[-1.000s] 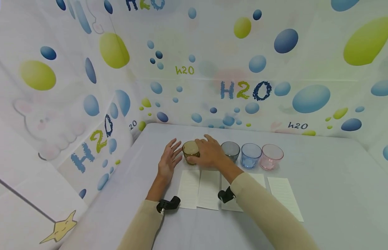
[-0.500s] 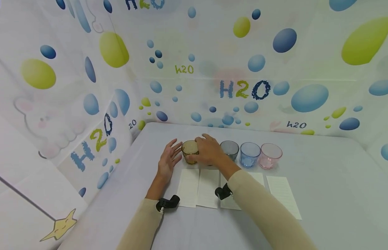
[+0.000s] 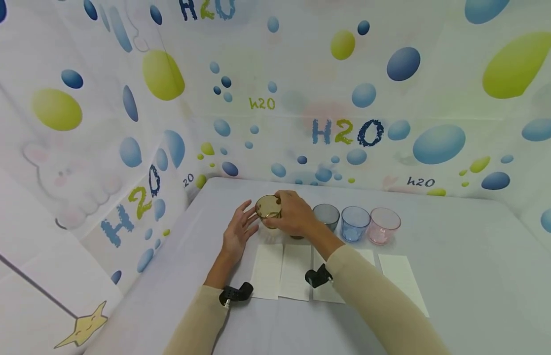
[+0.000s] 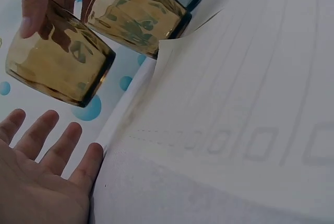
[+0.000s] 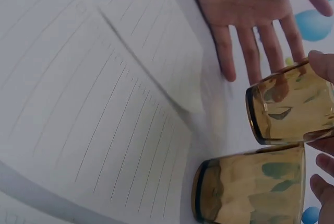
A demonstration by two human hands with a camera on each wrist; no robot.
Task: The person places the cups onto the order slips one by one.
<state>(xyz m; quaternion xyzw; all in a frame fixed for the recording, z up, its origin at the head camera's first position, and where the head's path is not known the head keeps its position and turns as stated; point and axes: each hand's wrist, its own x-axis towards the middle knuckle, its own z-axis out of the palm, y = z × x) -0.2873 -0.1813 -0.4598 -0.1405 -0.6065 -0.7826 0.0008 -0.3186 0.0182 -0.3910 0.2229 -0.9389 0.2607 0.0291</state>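
My right hand [image 3: 295, 213] grips an amber glass cup [image 3: 267, 205] by its side, thumb and fingers round it. The cup hangs just above the table, its base off the cloth in the left wrist view. To the left of it, my left hand [image 3: 237, 235] is spread with fingers extended, close to the cup; whether they touch it I cannot tell. A second amber glass cup [image 5: 250, 187] stands beside the lifted one, mostly hidden under my right hand in the head view. Grey [image 3: 326, 215], blue [image 3: 355, 224] and pink [image 3: 384, 227] glass cups follow in a row to the right.
Several lined paper sheets lie in front of the cups: one sheet [image 3: 267, 271] at the left, another sheet [image 3: 295, 271] beside it, and one [image 3: 401, 281] farther right. A patterned backdrop [image 3: 275, 143] rises behind the white-clothed table [image 3: 470, 256].
The right hand has raised the amber cup off the table and tilted it slightly. The left hand stays almost where it was. The other cups and the sheets have not moved.
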